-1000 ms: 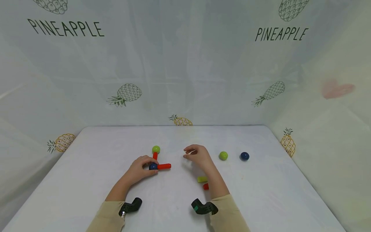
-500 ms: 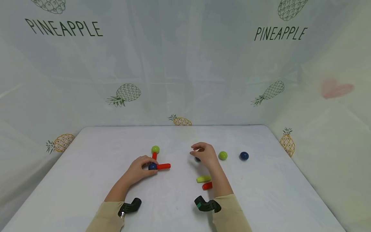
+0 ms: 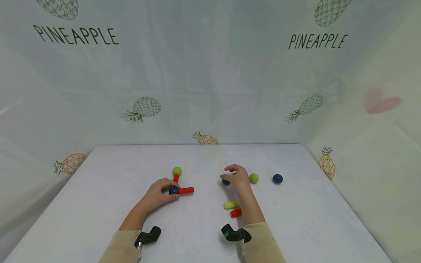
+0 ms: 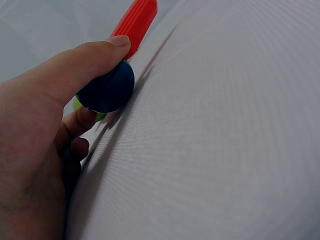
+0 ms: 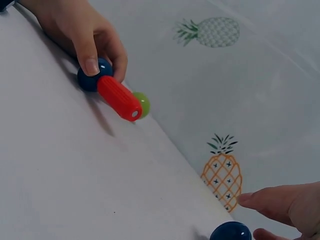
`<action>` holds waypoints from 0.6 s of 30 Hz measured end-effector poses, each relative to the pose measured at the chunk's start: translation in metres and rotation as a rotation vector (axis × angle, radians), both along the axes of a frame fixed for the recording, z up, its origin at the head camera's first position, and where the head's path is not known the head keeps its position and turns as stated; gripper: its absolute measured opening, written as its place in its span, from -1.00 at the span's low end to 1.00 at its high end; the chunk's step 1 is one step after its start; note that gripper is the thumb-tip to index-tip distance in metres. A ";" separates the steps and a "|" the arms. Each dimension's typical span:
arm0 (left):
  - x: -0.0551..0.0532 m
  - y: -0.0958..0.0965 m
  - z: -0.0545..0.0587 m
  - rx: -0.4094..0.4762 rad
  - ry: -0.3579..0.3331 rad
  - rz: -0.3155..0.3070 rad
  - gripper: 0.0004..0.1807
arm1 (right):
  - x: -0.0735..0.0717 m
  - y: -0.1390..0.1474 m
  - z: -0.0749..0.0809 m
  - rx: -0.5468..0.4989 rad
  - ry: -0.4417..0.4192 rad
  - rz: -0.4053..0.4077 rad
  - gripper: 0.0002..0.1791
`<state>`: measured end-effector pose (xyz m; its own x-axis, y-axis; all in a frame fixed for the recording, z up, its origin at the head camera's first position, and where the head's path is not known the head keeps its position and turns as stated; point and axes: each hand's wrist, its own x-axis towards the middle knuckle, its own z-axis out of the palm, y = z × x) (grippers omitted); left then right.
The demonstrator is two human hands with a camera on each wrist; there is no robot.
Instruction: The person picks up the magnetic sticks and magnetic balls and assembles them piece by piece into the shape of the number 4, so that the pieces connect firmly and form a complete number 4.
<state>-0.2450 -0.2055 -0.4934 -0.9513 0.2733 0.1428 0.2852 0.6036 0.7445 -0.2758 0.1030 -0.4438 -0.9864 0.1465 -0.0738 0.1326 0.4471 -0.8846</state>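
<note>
My left hand (image 3: 158, 192) pinches a blue ball (image 3: 173, 190) between thumb and fingers. Joined to that ball is a ridged red stick (image 3: 186, 190) pointing right, its end visible in the right wrist view. A second red stick (image 3: 175, 178) runs away from the ball towards a green ball (image 3: 177, 171). Over another dark blue ball (image 3: 225, 182), my right hand (image 3: 239, 179) hovers with thumb and fingers spread apart. In the right wrist view this blue ball (image 5: 231, 231) sits at the bottom edge, close beside a fingertip, with no grip visible.
Right of my right hand lie a grooved green ball (image 3: 253, 178) and a further blue ball (image 3: 277, 178). A yellow-green stick (image 3: 231, 205) and a red stick (image 3: 235, 213) lie beside the right forearm. A white cloth covers the table (image 3: 197, 237); a printed curtain (image 3: 210, 73) hangs behind.
My right hand has moved rightwards, from over bare cloth to the dark blue ball, which has come into sight beneath its fingers. The left hand keeps its hold on the joined pieces.
</note>
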 end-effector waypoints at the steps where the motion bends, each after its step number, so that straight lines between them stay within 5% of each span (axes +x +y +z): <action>1: 0.000 0.000 0.000 0.000 -0.003 0.002 -0.72 | 0.000 0.000 -0.001 -0.006 -0.005 -0.002 -0.67; 18: 0.002 -0.001 -0.001 -0.006 0.046 -0.006 -0.72 | 0.004 -0.003 -0.007 0.039 -0.059 -0.013 -0.72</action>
